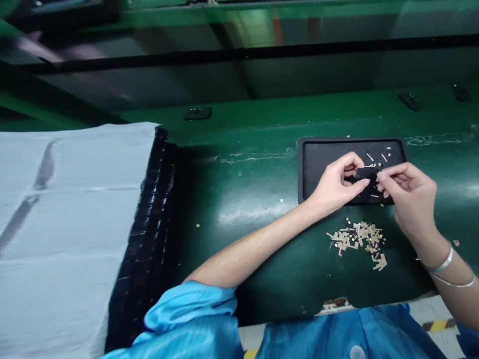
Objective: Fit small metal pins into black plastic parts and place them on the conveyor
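My left hand [342,179] grips a small flat black part [366,173] between thumb and fingers. At that part's right end, my right hand [406,187] has its thumb and forefinger pinched together; whether a tiny piece sits between them is hidden. Both hands are held over a shallow black tray [301,169], in which a few small pale strips lie on the right side. Nearer to me, a loose pile of small beige and black strips [361,237] lies on the green table.
On the left stands a stack of black trays [149,214] topped by a grey-white sheet [71,199]. Black flat parts [197,113] lie along the back of the green table [254,239], with two others [410,101] at the back right. Tiny scraps are scattered about.
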Motion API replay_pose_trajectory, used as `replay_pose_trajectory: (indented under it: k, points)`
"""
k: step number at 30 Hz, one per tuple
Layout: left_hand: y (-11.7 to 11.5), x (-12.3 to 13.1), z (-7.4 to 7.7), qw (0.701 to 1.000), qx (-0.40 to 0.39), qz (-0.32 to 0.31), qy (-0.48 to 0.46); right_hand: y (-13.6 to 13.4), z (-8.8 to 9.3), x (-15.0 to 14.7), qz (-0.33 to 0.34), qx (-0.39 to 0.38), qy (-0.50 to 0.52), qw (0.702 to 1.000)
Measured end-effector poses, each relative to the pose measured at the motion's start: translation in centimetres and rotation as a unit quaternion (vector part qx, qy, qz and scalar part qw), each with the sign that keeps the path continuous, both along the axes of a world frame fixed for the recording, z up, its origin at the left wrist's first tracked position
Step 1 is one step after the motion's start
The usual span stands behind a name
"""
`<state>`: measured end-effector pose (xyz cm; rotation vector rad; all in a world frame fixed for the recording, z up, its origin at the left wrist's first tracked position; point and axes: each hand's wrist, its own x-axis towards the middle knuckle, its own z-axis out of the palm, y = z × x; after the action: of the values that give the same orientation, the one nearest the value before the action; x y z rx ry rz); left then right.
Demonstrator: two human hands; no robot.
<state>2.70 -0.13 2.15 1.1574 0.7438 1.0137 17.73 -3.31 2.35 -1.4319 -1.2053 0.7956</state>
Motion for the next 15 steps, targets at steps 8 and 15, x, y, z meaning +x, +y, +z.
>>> replay_pose_trajectory:
  k: [8, 15]
  points:
    - [0.0, -0.04, -0.19, 1.0, 0.008, -0.006, 0.006, 0.01, 0.16, -0.04, -0.004, -0.003, -0.007, 1.0]
    - [0.2, -0.11, -0.47, 0.999, 0.033, -0.019, -0.007, 0.13, 0.21, -0.05, -0.005, -0.008, -0.005, 1.0]
